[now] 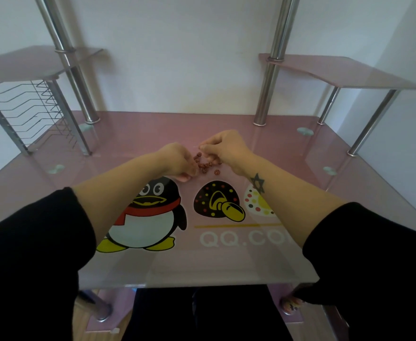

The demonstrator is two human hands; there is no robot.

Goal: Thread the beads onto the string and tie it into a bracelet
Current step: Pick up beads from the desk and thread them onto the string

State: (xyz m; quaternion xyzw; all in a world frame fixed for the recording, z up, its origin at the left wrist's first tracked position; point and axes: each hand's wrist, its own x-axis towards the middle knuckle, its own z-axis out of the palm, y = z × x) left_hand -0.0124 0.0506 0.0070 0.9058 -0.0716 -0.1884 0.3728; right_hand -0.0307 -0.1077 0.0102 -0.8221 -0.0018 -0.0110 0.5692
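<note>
At ten o'clock in the view a wire rack [32, 112] stands under a small pink shelf [25, 62], at the far left corner of the pink glass surface [128, 134]. A black sleeve [30, 242] covers the left upper arm and the forearm is bare. It reaches forward to the left hand [177, 159], just left of centre, with its back up. Its fingers are curled down so that the tips [186, 177] meet the surface, and I cannot tell whether they pinch anything. Touching or just beside this hand, at its three o'clock, lie the dark red beads [205, 164]. A short curved row of them runs between the two hands, apparently strung. One loose bead [217, 172] lies apart at the row's five o'clock, and another sits close by the left fingertips. At the beads' one o'clock the right hand [226, 148] is held a little farther out. Its fingers are curled in and their tips are pressed together on a fine pale string [196, 145], which is only faintly seen poking toward nine o'clock. The row of beads ends against the underside of this hand. The right forearm carries a star tattoo [258, 183] and ends in another black sleeve [374, 254]. Nearer the person, at six o'clock from the hands, the surface is printed with a penguin [150, 212] and a spotted dark shape [216, 200]. A second pink shelf [337, 70] juts out at two o'clock.
</note>
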